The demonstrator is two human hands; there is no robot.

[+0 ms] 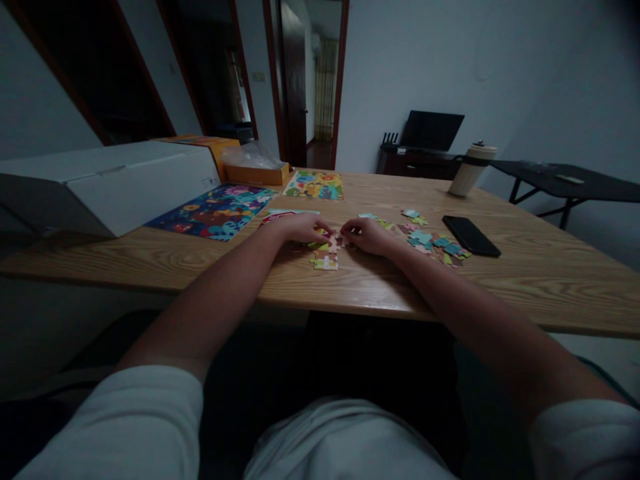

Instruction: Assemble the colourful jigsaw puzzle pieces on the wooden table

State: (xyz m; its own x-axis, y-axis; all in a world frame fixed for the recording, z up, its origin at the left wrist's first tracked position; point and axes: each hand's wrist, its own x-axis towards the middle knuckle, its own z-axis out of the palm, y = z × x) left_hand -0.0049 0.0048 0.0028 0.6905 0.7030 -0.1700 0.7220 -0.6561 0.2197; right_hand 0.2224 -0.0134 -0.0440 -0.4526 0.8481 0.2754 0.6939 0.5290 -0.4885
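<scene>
A small joined section of jigsaw puzzle point(326, 260) lies on the table in front of me, in brown, pink and yellow-green. My left hand point(304, 228) rests at its upper left, thumb and fingers closed about the edge pieces. From the other side, my right hand point(367, 235) pinches a pinkish jigsaw piece point(343, 240) against the section. My fingers partly hide both the piece and the joint. Right of my right hand, loose jigsaw pieces point(434, 243) are scattered in a pile. A printed sheet or box lid with red lettering point(275, 217) lies partly behind my left hand.
Behind the hands lie a yellow picture puzzle point(314, 185) and a dark blue one point(215, 210). A large white box point(145, 180) and an orange tray point(257, 175) with clear plastic stand left. A black phone point(471, 235) and a cream tumbler point(473, 170) are at right.
</scene>
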